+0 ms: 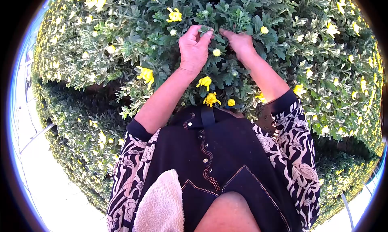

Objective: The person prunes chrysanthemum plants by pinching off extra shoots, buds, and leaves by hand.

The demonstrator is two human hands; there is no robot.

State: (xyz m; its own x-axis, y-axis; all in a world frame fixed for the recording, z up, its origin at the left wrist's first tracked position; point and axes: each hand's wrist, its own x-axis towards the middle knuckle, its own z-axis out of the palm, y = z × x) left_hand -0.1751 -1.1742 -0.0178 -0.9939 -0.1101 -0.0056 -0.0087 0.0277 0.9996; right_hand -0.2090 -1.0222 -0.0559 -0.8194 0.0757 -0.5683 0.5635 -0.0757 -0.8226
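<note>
Among the green leaves at the top centre, my left hand [195, 49] has its thumb and forefinger pinched at a small leafy tip; what exactly lies between them is too small to make out. Just to the right, my right hand [239, 43] reaches into the foliage, its fingertips partly hidden by leaves. A pale yellow bud [217, 52] sits below and between the hands. Left of my left hand is an open yellow flower [174, 15], with a whitish bud [173, 32] under it. A round yellow bud [264, 30] stands right of my right hand.
Dense flowering plants [323, 54] spread to both sides. Yellow blooms [211, 99] stand close to my dark top. Dark gaps [93, 94] run between rows at left and right. A pale fluffy cloth [161, 203] hangs at my chest. Thin poles [38, 133] show at the edges.
</note>
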